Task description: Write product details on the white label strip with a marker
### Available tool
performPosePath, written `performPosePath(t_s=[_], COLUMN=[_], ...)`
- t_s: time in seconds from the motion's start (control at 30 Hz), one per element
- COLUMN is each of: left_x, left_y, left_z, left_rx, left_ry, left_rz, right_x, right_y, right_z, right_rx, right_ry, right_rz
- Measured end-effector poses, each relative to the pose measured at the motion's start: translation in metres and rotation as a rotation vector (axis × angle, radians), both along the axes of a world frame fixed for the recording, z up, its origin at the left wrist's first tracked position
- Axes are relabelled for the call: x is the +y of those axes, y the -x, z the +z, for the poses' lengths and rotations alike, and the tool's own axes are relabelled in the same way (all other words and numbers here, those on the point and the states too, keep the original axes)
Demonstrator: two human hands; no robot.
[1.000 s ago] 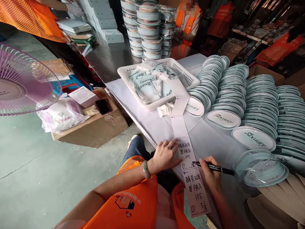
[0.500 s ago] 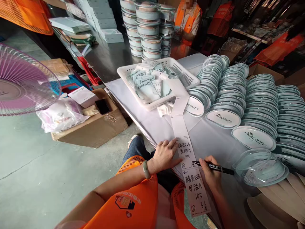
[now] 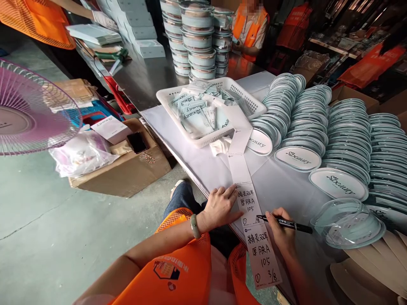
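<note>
A long white label strip (image 3: 246, 182) runs down the white-covered tabletop (image 3: 197, 161) from the basket to the near edge, its lower labels filled with black handwritten characters and numbers (the upper ones blank). The left hand (image 3: 219, 207) lies flat with spread fingers, pressing the strip's left edge. The right hand (image 3: 281, 231) is closed around a black marker pen (image 3: 284, 223), whose tip touches the strip just below the figure 105. A white perforated plastic basket (image 3: 254, 106) farther back holds pale teal sachets (image 3: 193, 116) printed "Sbeauty", piled loosely, with the strip's upper end draped over them. To the right lie slanted rows of round teal lids (image 3: 299, 127) bearing the same name, overlapping like fallen dominoes, and a clear domed cover (image 3: 348, 222) sits near the right hand. Stacked round containers (image 3: 199, 38) stand behind the basket. On the floor, an open cardboard box (image 3: 127, 169) holds a white carton (image 3: 111, 127) and a plastic bag (image 3: 82, 152).
</note>
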State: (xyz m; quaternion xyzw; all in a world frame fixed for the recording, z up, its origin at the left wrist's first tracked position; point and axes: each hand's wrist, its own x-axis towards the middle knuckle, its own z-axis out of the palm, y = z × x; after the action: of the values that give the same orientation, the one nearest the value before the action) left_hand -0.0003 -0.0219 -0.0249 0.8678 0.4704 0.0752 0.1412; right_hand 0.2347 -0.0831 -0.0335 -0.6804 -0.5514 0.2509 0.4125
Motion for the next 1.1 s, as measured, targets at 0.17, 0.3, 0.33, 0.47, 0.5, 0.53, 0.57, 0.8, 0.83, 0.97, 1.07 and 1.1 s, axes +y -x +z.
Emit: performPosePath(t_s=[0.17,0.3,0.33,0.47,0.5,0.53,0.57,0.8,0.83,0.97,1.07,1.1], left_x=[0.001,0.001,0.001,0.001,0.001,0.001,0.001,0.001,0.001,0.001,0.001,0.001], left_y=[0.000,0.000,0.000,0.000,-0.001,-0.001,-0.001,-0.001,-0.001,-0.001,-0.001,-0.002], left_z=[0.000,0.000,0.000,0.002,0.003,0.004,0.004,0.002,0.002,0.001,0.002,0.002], left_rx=[0.005,0.009,0.009,-0.001,-0.004,-0.006,-0.008,-0.008,-0.008,-0.004,-0.008,-0.010], left_ry=[0.014,0.012,0.011,0.012,0.015,0.018,0.020,0.016,0.014,0.022,0.030,0.033], left_rz=[0.001,0.001,-0.001,-0.003,0.000,0.003,0.007,0.006,0.007,0.006,0.007,0.007], right_x=[0.001,0.001,0.001,0.001,0.000,0.000,-0.001,-0.002,-0.001,0.000,0.001,0.001], right_y=[0.001,0.000,-0.001,-0.008,-0.009,-0.010,-0.011,-0.010,-0.009,-0.007,-0.004,-0.003], right_z=[0.002,-0.002,-0.003,-0.009,-0.009,-0.010,-0.009,-0.007,-0.006,-0.004,-0.001,0.000], right_rx=[0.000,-0.013,-0.019,-0.017,-0.013,-0.011,-0.012,-0.041,-0.044,-0.049,-0.050,-0.049], right_ry=[-0.003,-0.011,-0.014,-0.003,0.006,0.015,0.022,0.015,0.016,0.023,0.013,0.007], right_rz=[0.006,0.006,0.006,0.035,0.048,0.060,0.067,0.056,0.057,0.054,0.034,0.022])
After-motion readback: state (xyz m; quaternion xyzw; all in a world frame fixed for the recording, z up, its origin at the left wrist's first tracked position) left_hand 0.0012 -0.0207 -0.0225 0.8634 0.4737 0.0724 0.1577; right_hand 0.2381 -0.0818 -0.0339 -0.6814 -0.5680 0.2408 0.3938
